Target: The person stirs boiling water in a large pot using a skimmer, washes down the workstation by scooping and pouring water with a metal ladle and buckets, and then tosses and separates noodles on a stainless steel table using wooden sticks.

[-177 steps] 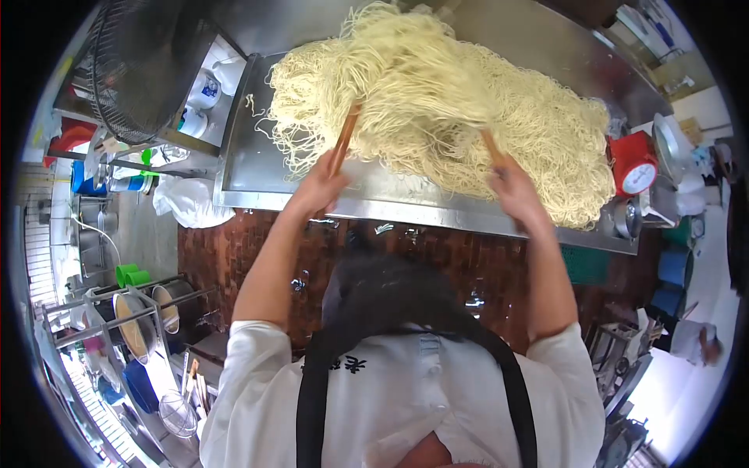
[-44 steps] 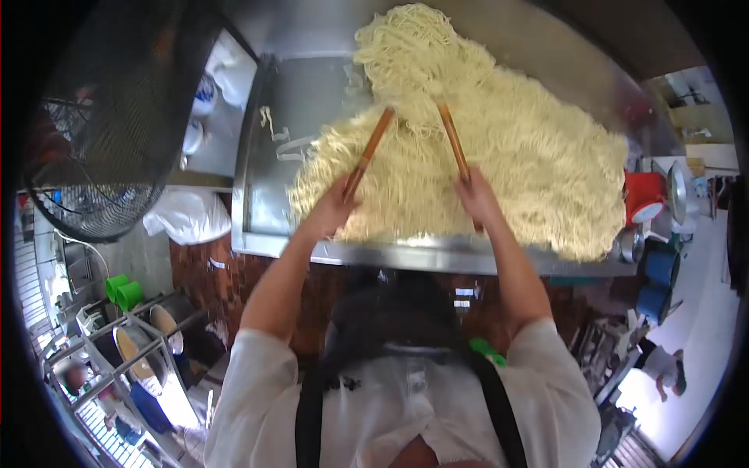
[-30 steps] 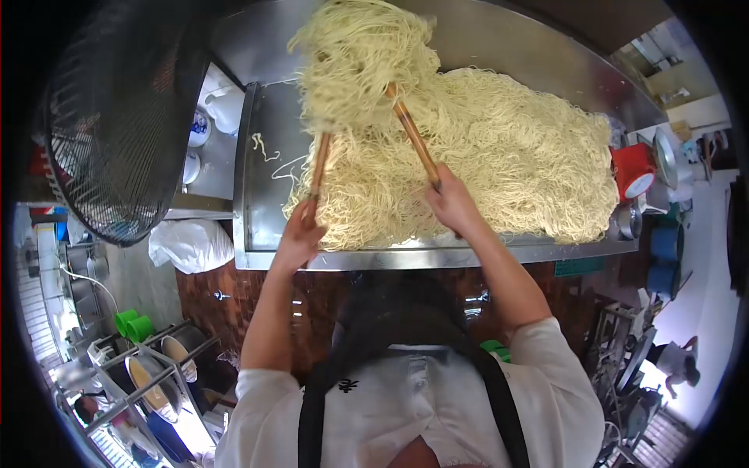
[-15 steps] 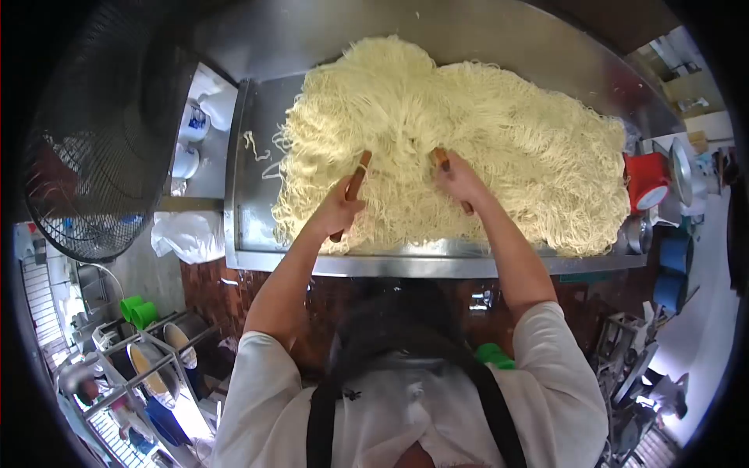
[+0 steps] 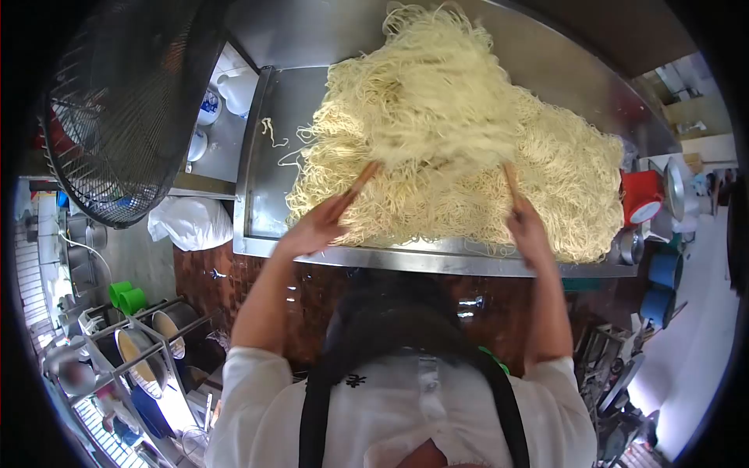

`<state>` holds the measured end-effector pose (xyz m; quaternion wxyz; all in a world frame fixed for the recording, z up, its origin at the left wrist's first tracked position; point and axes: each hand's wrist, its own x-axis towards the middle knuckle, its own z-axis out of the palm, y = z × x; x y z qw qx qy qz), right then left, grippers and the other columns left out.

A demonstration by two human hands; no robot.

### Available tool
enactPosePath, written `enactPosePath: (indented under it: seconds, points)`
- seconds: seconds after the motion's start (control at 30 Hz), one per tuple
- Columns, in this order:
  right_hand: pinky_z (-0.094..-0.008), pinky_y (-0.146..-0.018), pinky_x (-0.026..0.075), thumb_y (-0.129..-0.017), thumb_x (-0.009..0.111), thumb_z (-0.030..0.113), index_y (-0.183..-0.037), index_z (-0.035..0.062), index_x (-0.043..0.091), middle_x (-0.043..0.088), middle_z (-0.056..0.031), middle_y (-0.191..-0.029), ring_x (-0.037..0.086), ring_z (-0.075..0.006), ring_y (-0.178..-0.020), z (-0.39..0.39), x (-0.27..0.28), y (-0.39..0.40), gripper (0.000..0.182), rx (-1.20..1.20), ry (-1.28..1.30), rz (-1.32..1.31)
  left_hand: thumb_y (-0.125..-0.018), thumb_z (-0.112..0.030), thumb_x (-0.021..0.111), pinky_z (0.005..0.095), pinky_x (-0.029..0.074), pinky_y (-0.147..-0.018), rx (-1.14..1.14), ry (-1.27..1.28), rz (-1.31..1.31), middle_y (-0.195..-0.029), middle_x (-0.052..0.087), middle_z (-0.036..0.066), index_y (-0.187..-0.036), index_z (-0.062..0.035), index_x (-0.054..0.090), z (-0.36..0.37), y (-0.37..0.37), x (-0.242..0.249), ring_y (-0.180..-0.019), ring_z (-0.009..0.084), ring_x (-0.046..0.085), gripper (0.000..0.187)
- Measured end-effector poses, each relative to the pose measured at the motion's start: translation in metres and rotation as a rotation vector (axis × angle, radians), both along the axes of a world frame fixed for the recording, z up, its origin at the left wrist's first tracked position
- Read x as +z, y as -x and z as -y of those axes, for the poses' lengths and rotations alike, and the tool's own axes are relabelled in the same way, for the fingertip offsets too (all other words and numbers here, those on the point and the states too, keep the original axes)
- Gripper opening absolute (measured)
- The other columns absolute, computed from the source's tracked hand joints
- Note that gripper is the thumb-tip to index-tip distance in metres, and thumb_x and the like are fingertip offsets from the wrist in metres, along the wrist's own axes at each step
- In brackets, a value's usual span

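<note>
A wide heap of pale yellow noodles (image 5: 569, 179) covers most of the metal tray (image 5: 265, 183). My left hand (image 5: 314, 228) is closed around a brown wooden stick (image 5: 359, 187), whose far end reaches the near side of a raised, motion-blurred clump of noodles. In my right hand (image 5: 529, 232) is a second wooden stick (image 5: 510, 181), its tip also at that clump. The noodles hide whatever lies beyond both tips. Both hands are above the tray's front edge, spread wide apart.
A large caged fan (image 5: 117, 132) stands at the left, above a white plastic bag (image 5: 191, 223). A red container (image 5: 641, 196) is beside the tray's right end, with blue buckets (image 5: 659, 304) below. Green cups (image 5: 129, 298) and a metal rack (image 5: 148, 355) are lower left.
My hands have moved apart, the right one farther right and the left one slightly left. The middle of the noodle heap has been pushed up and away and is blurred. The camera view has shifted slightly.
</note>
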<state>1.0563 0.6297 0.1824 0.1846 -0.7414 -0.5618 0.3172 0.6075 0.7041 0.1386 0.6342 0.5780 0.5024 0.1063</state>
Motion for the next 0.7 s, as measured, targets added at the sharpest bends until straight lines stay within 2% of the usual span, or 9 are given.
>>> enactPosePath:
  seconds: [0.2,0.3,0.33,0.37,0.4,0.47,0.5,0.57,0.7]
  points:
    - [-0.0486,-0.081,0.048,-0.086,0.063,0.012,-0.103,0.0028,0.059,0.064,-0.0264,-0.098,0.06,-0.0478,-0.097,0.105,0.192,-0.064,0.02,-0.018,0.695,0.465,-0.083,-0.007,0.066,0.036,0.05,-0.067,0.162,0.333,-0.429,-0.09,0.062,0.008,-0.144,-0.0078,0.048,0.101,0.182,0.118,-0.074,0.021,0.063,0.063]
    - [-0.0494,-0.076,0.047,-0.082,0.06,0.005,-0.104,0.0017,0.061,0.062,-0.0216,-0.088,0.062,-0.043,-0.086,0.056,0.116,-0.046,0.023,0.311,0.24,0.386,-0.084,-0.005,0.063,0.0418,0.052,-0.086,0.006,-0.303,-0.434,-0.107,0.066,0.017,-0.144,-0.0069,0.047,0.117,0.18,0.039,-0.097,0.0335,0.067,0.062]
    - [-0.0494,-0.077,0.048,-0.085,0.059,0.008,-0.105,0.0001,0.06,0.063,-0.0226,-0.091,0.061,-0.044,-0.088,0.017,0.069,-0.033,0.022,0.316,0.351,0.326,-0.085,-0.005,0.061,0.0421,0.046,-0.1,0.147,-0.088,-0.384,-0.118,0.065,0.021,-0.145,-0.0054,0.044,0.106,0.155,0.004,-0.114,0.0392,0.061,0.063]
    - [-0.0489,-0.078,0.048,-0.088,0.058,0.012,-0.111,0.0005,0.06,0.063,-0.0242,-0.092,0.062,-0.0444,-0.09,-0.023,-0.012,-0.02,0.026,0.41,0.269,0.359,-0.086,-0.005,0.059,0.041,0.046,-0.102,0.083,-0.052,-0.42,-0.12,0.065,0.019,-0.148,-0.0055,0.039,0.082,0.123,-0.036,-0.115,0.0385,0.061,0.066]
    - [-0.0495,-0.077,0.049,-0.09,0.058,0.015,-0.109,-0.0005,0.058,0.063,-0.0256,-0.092,0.062,-0.0449,-0.088,-0.076,-0.083,0.014,0.024,0.381,0.318,0.215,-0.087,-0.006,0.057,0.0436,0.053,-0.083,-0.057,-0.611,-0.424,-0.104,0.066,0.02,-0.149,-0.0066,0.035,0.065,0.101,-0.109,-0.092,0.036,0.067,0.066]
    - [-0.0476,-0.07,0.049,-0.092,0.058,0.017,-0.104,0.0,0.054,0.063,-0.0238,-0.086,0.063,-0.0422,-0.079,-0.134,-0.125,0.106,0.022,0.441,-0.046,-0.035,-0.089,-0.008,0.059,0.0401,0.046,-0.049,0.216,0.065,-0.23,-0.077,0.058,0.014,-0.134,-0.003,0.044,-0.009,0.016,-0.079,-0.055,0.025,0.057,0.048]
    - [-0.0455,-0.068,0.049,-0.093,0.059,0.017,-0.105,0.0016,0.053,0.063,-0.0227,-0.084,0.064,-0.0406,-0.079,-0.165,-0.136,0.138,0.021,0.405,0.054,-0.002,-0.088,-0.009,0.063,0.0383,0.045,-0.049,0.201,-0.374,-0.05,-0.077,0.058,0.012,-0.13,-0.0023,0.046,-0.036,0.003,-0.119,-0.054,0.0225,0.055,0.045]
    - [-0.0478,-0.071,0.049,-0.092,0.059,0.016,-0.107,0.0009,0.053,0.064,-0.0243,-0.088,0.063,-0.041,-0.08,-0.137,-0.131,0.155,0.023,0.291,0.041,-0.088,-0.089,-0.011,0.066,0.0355,0.048,-0.061,0.249,-0.036,0.015,-0.08,0.057,0.007,-0.138,-0.0049,0.045,-0.051,-0.011,-0.063,-0.068,0.0165,0.055,0.054]
    - [-0.0483,-0.07,0.049,-0.091,0.058,0.017,-0.107,0.0007,0.052,0.063,-0.0253,-0.087,0.063,-0.0416,-0.079,-0.085,-0.148,0.159,0.024,0.177,0.04,-0.07,-0.087,-0.011,0.069,0.0308,0.047,-0.057,0.24,-0.091,0.035,-0.084,0.057,0.005,-0.149,-0.0056,0.036,0.007,0.02,-0.142,-0.064,0.0128,0.055,0.071]
